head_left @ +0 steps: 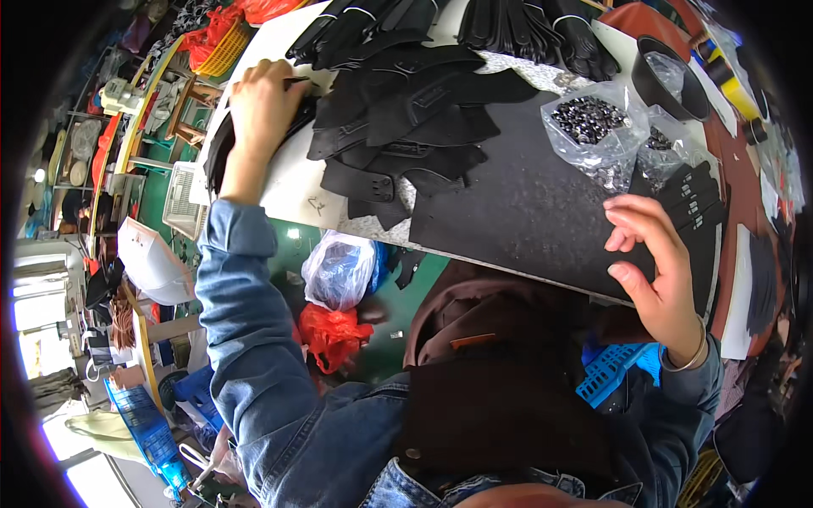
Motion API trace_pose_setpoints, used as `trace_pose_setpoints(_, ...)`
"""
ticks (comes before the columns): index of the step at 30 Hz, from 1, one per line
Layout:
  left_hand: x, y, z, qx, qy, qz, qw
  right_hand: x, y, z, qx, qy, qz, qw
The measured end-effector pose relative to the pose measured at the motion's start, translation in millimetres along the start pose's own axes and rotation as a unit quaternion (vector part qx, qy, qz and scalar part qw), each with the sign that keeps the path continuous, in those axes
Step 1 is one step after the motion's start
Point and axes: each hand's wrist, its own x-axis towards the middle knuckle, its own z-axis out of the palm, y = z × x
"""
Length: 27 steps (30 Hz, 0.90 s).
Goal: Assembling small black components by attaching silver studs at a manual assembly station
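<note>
My left hand is at the left end of the worktable, its fingers closed on a black leather-like piece. More dark pieces lie beneath and beside that hand. To its right spreads a loose pile of cut black leather-like pieces, some with slots or stitching and one with small holes. My right hand hovers over the table's near right edge, thumb and fingers apart, holding nothing. Just beyond it sits a clear plastic bag of small shiny dark metal parts, with a second such bag alongside.
Bundles of black straps lie along the table's far side. A black bowl stands far right, near short black strips. A dark mat covers the near right part. Below are a bag-lined bin and a red bag.
</note>
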Motion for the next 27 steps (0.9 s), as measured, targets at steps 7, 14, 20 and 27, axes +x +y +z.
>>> trace_pose_setpoints(7, 0, 94, 2, -0.16, -0.137, 0.007, 0.978, -18, 17, -23, -0.039, 0.076, 0.023, 0.996)
trace_pose_setpoints(14, 9, 138, -72, -0.591, -0.191, -0.14, 0.772, -48, 116, -114, -0.416, 0.175, 0.02, 0.892)
trace_pose_setpoints(20, -23, 188, -101, -0.76, -0.189, -0.064, 0.618, -41, 144, -132, -0.467, 0.026, -0.05, 0.883)
trace_pose_setpoints(27, -64, 251, -61, -0.386, -0.098, 0.025, 0.917, -14, 162, -116, -0.534, -0.067, -0.113, 0.835)
